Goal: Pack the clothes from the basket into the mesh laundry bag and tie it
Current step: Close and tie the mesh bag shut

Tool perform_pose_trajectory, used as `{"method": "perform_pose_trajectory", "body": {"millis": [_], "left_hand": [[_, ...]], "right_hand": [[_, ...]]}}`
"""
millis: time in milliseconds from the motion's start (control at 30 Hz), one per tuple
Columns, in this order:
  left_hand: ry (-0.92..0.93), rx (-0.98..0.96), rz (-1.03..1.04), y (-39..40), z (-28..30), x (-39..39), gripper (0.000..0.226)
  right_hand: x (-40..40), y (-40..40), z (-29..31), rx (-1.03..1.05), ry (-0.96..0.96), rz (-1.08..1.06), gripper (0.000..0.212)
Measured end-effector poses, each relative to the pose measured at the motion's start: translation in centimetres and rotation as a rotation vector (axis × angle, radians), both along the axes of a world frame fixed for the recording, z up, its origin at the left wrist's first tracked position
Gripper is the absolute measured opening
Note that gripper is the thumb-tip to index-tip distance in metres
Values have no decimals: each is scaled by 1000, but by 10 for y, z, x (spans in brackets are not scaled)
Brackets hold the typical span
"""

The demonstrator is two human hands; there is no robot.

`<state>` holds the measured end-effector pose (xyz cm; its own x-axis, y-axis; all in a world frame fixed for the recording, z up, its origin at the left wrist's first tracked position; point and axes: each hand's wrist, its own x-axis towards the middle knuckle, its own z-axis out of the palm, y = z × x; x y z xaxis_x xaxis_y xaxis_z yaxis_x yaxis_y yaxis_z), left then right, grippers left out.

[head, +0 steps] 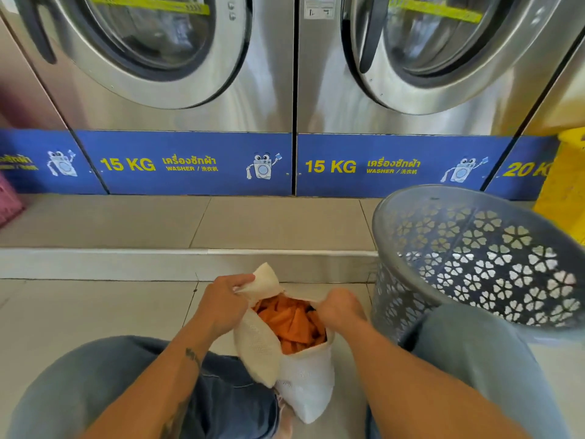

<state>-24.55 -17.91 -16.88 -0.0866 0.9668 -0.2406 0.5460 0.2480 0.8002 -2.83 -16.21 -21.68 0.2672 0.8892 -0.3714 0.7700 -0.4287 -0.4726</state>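
**Both hands on the bag's mouth, ready to close it**

Knees in blue jeans (95, 384) framed the near edge of my view, and between them the mesh laundry bag (304, 381) stood upright on the tiled floor (79, 312), its long axis running straight up toward me. My left hand (221, 304) was closed, pinching the far-left flap of the bag's rim; my right hand (340, 308) was closed on the right side of the rim. The two sat about level, on opposite sides of the opening, neither clearly nearer. Orange clothes (291, 324) filled the bag almost to the mouth, directly between and just below my hands. The grey basket (468, 255) lay tipped toward me at the right, touching my right leg, and I could see nothing left inside it. I judged the packing finished and the tying next: the two gripped edges needed drawing together over the orange cloth.
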Motion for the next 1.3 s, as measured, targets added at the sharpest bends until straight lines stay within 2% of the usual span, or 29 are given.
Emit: {"method": "perform_pose_trajectory", "body": {"millis": [67,167,233,367,467,567,700,767,867,967,1033,1100,1200,1300], "left_hand": [[-44,30,53,-4,7,-5,51],[-92,101,138,-9,14,-10,52],[-50,114,173,-18,15,-12,52],[65,28,164,-28,13,-1,53],[65,26,165,-21,4,11,57],[56,0,126,-14,-10,11,59],[20,-63,92,-4,-20,8,66],[31,-98,84,4,-24,6,67],[161,-162,54,13,-33,0,66],[494,-303,-28,18,-42,-3,77],[576,-381,-81,18,-47,-2,82],[599,-388,-114,17,-51,2,70],[590,-293,-149,18,-52,7,24],[472,-251,-162,15,-53,6,24]], "right_hand": [[-6,2,8,48,64,12,9],[-7,10,22,124,161,51,21],[-7,13,24,102,197,84,23],[-13,3,2,3,55,187,14],[-15,4,-13,14,53,153,19],[-15,16,-19,-28,78,219,14],[-14,17,-25,-139,274,270,52],[-13,17,-29,-149,329,254,55],[-12,15,-31,-200,361,277,55],[-9,13,-25,-260,358,327,53],[-7,11,-21,-300,341,378,53],[-7,9,-19,-338,308,422,55],[-10,6,-15,-392,285,461,55],[-13,3,-10,-411,296,454,37]]}}
